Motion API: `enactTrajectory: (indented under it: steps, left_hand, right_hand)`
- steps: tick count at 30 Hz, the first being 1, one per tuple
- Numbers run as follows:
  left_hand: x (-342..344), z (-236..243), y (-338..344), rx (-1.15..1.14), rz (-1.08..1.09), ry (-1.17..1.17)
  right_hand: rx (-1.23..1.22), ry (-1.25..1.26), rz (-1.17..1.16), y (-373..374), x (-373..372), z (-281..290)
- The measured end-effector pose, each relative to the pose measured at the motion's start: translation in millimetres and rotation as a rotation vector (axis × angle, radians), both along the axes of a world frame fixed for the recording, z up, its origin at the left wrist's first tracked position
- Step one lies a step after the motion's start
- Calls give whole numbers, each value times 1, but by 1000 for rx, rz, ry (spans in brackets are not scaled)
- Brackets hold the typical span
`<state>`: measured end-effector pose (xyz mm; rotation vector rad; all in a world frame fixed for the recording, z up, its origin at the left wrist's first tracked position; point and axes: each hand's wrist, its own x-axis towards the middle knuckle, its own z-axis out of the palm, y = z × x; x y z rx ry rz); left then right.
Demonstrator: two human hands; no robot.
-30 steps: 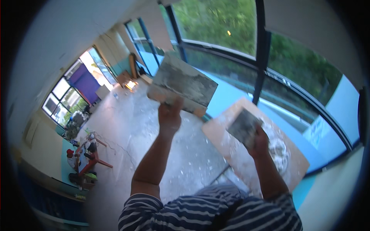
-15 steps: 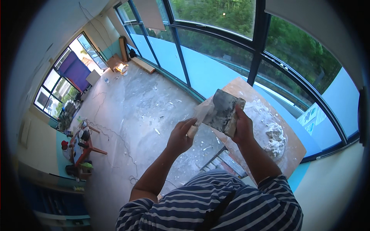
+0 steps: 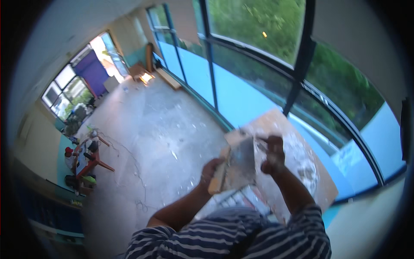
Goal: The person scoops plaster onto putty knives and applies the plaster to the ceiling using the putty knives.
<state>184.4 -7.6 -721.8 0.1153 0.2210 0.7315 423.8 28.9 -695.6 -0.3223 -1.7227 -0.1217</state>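
My left hand is closed on the pale wooden edge of a wide plastering blade. Its flat grey metal face is tilted up in front of me, with smears on it. Just right of the blade is my right hand, raised over the board and blurred. One finger points left toward the blade; whether anything sits in this hand cannot be made out. Beneath it, a tan board bears a spread of white plaster, partly behind my right forearm.
Under the blade stands a ladder-like metal frame, partly hidden. Windows line the right side. A long cable crosses the debris-strewn floor. At left, a person is beside a reddish table. A bright lamp glows far back.
The wide blade has passed from my right hand to my left and moved closer to me. The scraper formerly in my left hand can no longer be made out. The view has shifted slightly.
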Motion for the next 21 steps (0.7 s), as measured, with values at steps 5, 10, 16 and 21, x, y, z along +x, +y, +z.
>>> enactTrajectory:
  steps: [5,10,16,21]
  left_hand:
    - [-15,55,13,53,215,216]
    - [-76,116,104,515,868,102]
    - [-178,377,182,1292,1710,531]
    - [-187,551,193,1314,2109,601]
  right_hand:
    - [-71,-357,-175,-31,17,5]
    - [-389,-273,-363,-56,69,-46]
    - [-733,-215,-728,-107,129,-77]
    - [-958,54,-886,-142,159,-57]
